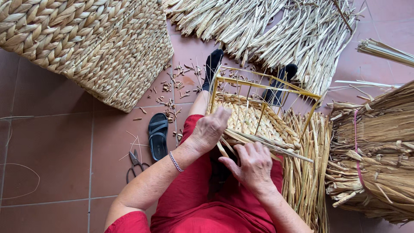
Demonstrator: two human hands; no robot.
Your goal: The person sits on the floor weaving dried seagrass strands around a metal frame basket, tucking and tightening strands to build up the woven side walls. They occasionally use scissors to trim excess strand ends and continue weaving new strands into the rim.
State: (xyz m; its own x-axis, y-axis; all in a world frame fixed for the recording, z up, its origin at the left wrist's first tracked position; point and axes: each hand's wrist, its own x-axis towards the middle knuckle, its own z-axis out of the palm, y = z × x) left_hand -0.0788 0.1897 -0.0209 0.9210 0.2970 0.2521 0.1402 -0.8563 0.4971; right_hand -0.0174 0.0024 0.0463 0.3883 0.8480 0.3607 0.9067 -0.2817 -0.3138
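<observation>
1. The half-woven basket (pixel 254 123) rested on the person's lap, its yellow wire frame (pixel 263 86) standing up around the plaited base.
2. The left hand (pixel 210 129) pressed on the near-left rim of the weave, fingers together and curled over the plait rather than clamped round it.
3. The right hand (pixel 252 164) lay at the near edge, its fingers closed on a twisted strand of dried straw (pixel 276 149) that ran out to the right.
4. The straw looked light, dry and springy; it would likely bend along its length but crack if folded sharply, so a hold close to the weave seemed safest.
5. The wire frame looked stiff and thin, a firmer place to steady the piece than the soft plait.
6. Room was tight on the right, where loose stalks (pixel 308 172) and a tied bundle (pixel 373 151) crowded in.
7. On the left the tiled floor (pixel 56 142) offered more room, past a sandal (pixel 158 134) and scissors (pixel 136 162); a large finished basket (pixel 95 43) stood farther off.
</observation>
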